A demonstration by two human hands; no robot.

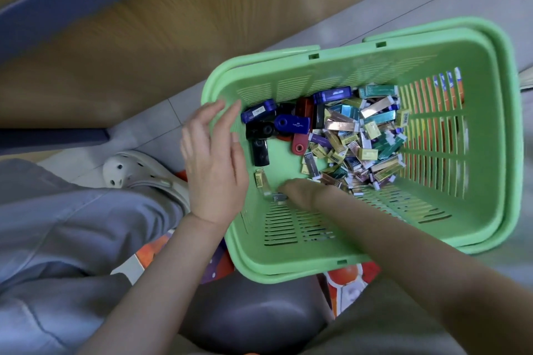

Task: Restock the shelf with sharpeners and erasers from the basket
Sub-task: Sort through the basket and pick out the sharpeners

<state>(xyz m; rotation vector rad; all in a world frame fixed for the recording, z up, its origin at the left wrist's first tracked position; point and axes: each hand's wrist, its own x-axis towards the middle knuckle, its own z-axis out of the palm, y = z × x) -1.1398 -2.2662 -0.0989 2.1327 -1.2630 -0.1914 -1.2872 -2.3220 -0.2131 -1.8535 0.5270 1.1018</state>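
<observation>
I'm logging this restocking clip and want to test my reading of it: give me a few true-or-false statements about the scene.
1. The basket is green. True.
2. The sharpeners lie to the right of the erasers. False: they lie to the left of them.
3. The right hand reaches inside the basket. True.
4. The left hand grips one of the sharpeners. False: it holds nothing, fingers straight, at the basket's rim.

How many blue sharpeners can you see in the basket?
3. One blue sharpener nearest the left hand, one mid-cluster, one against the far wall of the basket. Others may be buried.
</observation>
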